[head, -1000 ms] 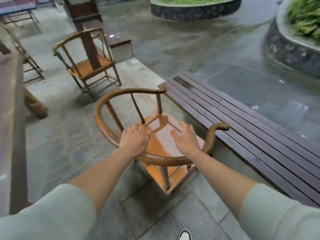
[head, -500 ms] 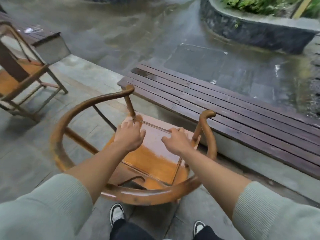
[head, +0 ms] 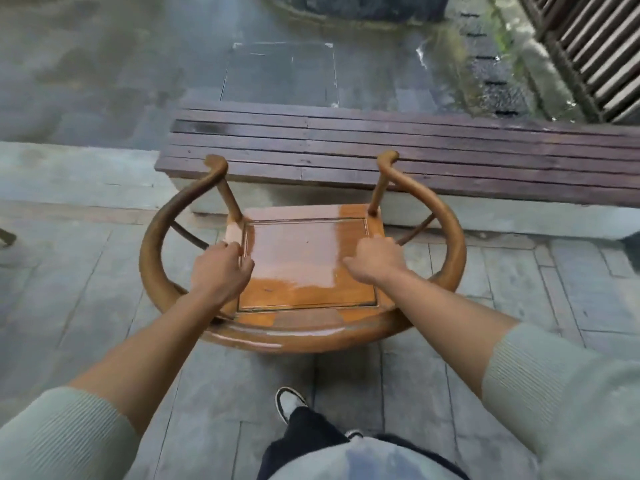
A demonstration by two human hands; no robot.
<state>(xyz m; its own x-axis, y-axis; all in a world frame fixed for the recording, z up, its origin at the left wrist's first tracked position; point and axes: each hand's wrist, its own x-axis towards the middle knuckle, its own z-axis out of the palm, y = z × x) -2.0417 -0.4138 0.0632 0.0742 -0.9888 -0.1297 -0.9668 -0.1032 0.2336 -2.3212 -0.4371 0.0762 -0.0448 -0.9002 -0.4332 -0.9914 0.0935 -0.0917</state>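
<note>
A wooden armchair with a curved horseshoe armrest rail stands right in front of me, its open front facing a bench. My left hand grips the left edge of the orange seat, fingers curled over it. My right hand grips the right edge of the seat the same way. Both forearms reach over the back rail. Whether the chair's feet touch the floor is hidden by the seat.
A dark slatted wooden bench on a pale base runs across just beyond the chair. Grey stone paving surrounds me, wet further out. A slatted wooden fence is at the top right. My shoe is below the chair.
My hands went from the back rail down onto the seat edges. The chair turned, so that its open front now squarely faces the bench. The second chair at the left has left the view.
</note>
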